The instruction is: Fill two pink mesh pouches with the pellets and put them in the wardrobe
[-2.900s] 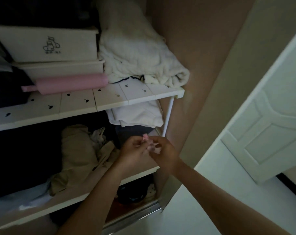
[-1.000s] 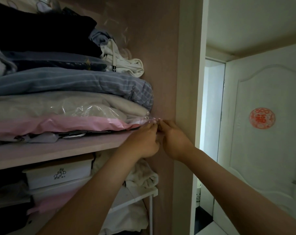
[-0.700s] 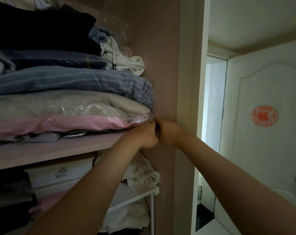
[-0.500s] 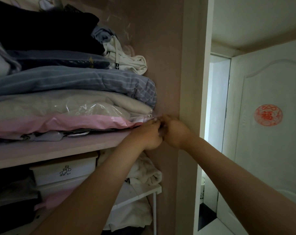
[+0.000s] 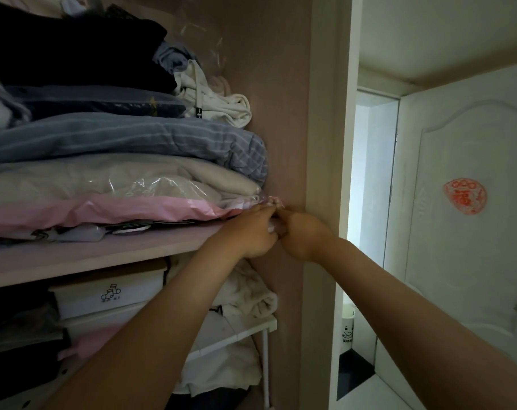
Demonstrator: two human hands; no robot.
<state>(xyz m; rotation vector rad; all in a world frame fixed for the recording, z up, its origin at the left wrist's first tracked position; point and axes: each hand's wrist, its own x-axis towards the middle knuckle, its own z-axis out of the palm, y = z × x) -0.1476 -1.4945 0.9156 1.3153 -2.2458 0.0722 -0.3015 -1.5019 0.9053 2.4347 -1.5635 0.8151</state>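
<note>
Pouch [image 5: 273,200] | upright, neck up | both hands [image 5: 276,229] pinching it | shelf [image 5: 88,255] edge

Your wardrobe shelf [image 5: 82,255] runs from nine o'clock toward centre, carrying a stack with a flat patterned item [image 5: 88,232] on the board, a pink-edged clear bag of bedding [image 5: 103,202] above, then a striped blue quilt [image 5: 127,137] and dark folded clothes [image 5: 74,48] at eleven o'clock.
</note>
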